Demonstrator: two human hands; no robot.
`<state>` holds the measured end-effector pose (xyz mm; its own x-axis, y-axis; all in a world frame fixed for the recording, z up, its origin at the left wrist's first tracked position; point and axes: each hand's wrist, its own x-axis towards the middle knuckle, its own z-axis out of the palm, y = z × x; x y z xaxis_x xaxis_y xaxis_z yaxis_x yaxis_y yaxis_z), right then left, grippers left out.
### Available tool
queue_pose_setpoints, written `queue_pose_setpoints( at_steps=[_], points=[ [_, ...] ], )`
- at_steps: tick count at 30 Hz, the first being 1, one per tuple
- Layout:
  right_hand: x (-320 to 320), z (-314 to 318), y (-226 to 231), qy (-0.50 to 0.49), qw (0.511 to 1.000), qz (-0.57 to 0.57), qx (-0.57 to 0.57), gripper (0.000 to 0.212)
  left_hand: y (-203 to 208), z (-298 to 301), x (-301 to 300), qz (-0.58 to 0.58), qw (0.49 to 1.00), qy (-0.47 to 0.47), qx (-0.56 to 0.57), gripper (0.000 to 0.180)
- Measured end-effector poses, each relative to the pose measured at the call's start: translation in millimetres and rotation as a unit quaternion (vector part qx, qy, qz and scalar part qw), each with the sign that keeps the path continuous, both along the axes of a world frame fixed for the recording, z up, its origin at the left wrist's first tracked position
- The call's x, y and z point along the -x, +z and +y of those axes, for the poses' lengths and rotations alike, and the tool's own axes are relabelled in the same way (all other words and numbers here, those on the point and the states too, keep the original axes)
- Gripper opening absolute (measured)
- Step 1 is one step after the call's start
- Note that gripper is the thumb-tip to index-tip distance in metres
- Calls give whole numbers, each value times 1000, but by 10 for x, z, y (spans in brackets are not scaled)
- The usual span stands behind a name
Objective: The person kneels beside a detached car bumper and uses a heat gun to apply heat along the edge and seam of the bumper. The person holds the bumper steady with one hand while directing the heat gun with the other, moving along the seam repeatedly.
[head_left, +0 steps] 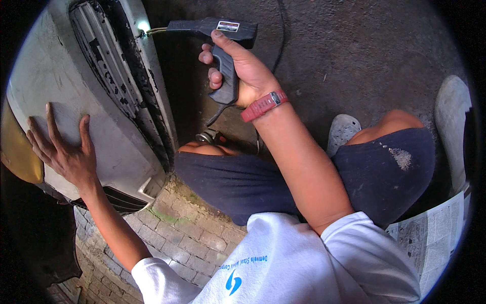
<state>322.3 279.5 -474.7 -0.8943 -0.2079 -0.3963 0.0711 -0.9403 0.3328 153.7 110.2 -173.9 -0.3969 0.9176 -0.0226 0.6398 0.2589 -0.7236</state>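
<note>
The fingers of the right hand (253, 71) are clenched round the handle of a black plastic pistol-shaped soldering gun (229, 73), the thumb lying up against the gun's body and the fingertips curling round the far side of the handle. The fingers of the left hand (71, 157) are spread and released, laid against a large, curved, scuffed grey-white bumper-like panel (106, 131). Just behind the right fingers, a red strap watch (266, 105) circles the wrist, and a black cord (218, 115) hangs from the handle's foot. Ahead of the right fingers, to their left, two thin brass-coloured prongs (159, 30) run from the barrel to the panel's narrow edge, where a small bright glare hides whether they touch. Between the two hands' fingers, beyond the left ones, a slatted strip (101, 55) with flaking black paint runs along the panel. A rounded yellow piece (23, 152) sits just left of the left fingers. Below the right fingers is dark, rough floor (329, 55); farther off to their right stand a pale grey perforated clog (343, 129) and, farther still, printed newspaper sheets (430, 240).
</note>
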Motion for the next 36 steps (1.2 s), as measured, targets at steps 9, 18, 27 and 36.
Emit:
queue_pose_setpoints(
  at_steps=[9,18,27,36],
  points=[
    [-10,-19,19,-7,1000,-7,0,44,-3,12,-5,-2,1000,0,0,84],
    [-9,-42,41,-8,1000,-9,3,42,-3,9,-4,-1,1000,6,0,84],
    [-8,-56,93,-1,1000,-18,13,40,-9,8,-8,2,1000,8,-1,84],
    [-18,-82,153,-14,1000,-17,11,41,-13,23,-16,-4,1000,5,-5,84]
  ],
)
